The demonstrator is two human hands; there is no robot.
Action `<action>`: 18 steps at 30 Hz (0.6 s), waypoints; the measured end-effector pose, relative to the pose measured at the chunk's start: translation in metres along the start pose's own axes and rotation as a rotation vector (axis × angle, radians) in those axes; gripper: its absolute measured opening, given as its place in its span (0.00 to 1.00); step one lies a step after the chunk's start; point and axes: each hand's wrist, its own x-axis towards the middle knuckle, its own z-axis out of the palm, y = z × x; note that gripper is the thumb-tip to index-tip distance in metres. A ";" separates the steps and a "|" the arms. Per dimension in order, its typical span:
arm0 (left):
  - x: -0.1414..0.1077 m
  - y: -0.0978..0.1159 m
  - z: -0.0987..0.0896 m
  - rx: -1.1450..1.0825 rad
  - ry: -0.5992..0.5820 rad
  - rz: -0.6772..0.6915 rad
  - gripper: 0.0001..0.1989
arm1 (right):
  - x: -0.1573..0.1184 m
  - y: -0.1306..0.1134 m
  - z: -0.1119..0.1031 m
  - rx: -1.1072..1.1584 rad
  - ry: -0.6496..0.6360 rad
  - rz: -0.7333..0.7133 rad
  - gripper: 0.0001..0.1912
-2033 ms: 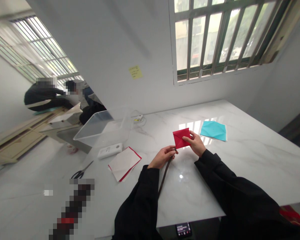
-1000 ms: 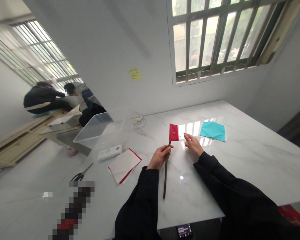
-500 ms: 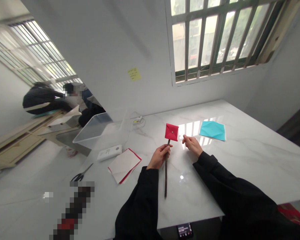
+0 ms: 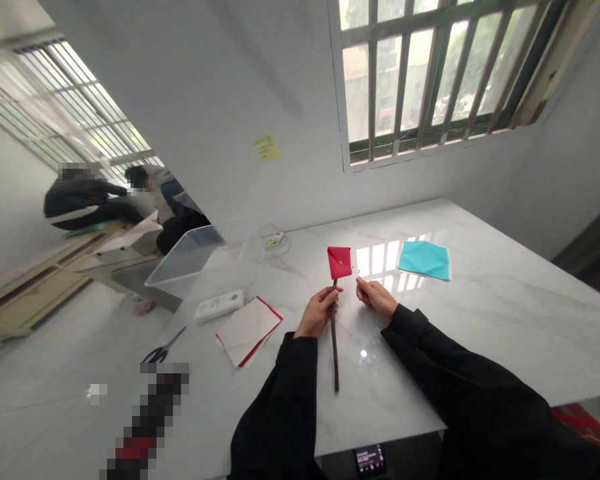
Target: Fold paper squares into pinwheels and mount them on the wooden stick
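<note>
A dark brown stick (image 4: 335, 357) is gripped near its top by my left hand (image 4: 320, 312), its lower end hanging toward the table's front. On the stick's upper end sits a red folded paper piece (image 4: 340, 263) with a small shiny dot at its centre. My right hand (image 4: 377, 300) is closed just to the right of the red paper, not touching it. Whether anything is between its fingers is too small to tell. Tiny ring-like marks show between that hand and the paper.
Blue paper squares (image 4: 425, 259) lie at the right. On the left are white and red sheets (image 4: 250, 331), a white device (image 4: 220, 305), scissors (image 4: 164, 348) and a clear plastic bin (image 4: 180, 261). A phone (image 4: 370, 460) lies below the front edge. Two people sit far left.
The red paper has shifted slightly left, and the stick's lower end has swung right. My right hand has moved a little left and down, closer to my left hand.
</note>
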 end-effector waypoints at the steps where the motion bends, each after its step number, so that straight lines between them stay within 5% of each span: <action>1: 0.000 0.000 0.000 0.002 0.000 0.001 0.22 | 0.002 0.001 -0.001 0.014 0.025 -0.002 0.34; 6: 0.000 -0.001 -0.001 0.007 0.009 -0.002 0.22 | 0.005 0.000 -0.005 0.083 0.212 -0.004 0.34; 12: -0.001 0.000 0.000 0.016 0.001 -0.026 0.23 | -0.002 -0.007 -0.004 -0.017 -0.035 0.035 0.36; 18: -0.001 0.001 0.000 0.022 0.009 -0.029 0.23 | 0.003 -0.001 0.000 0.064 0.005 0.037 0.33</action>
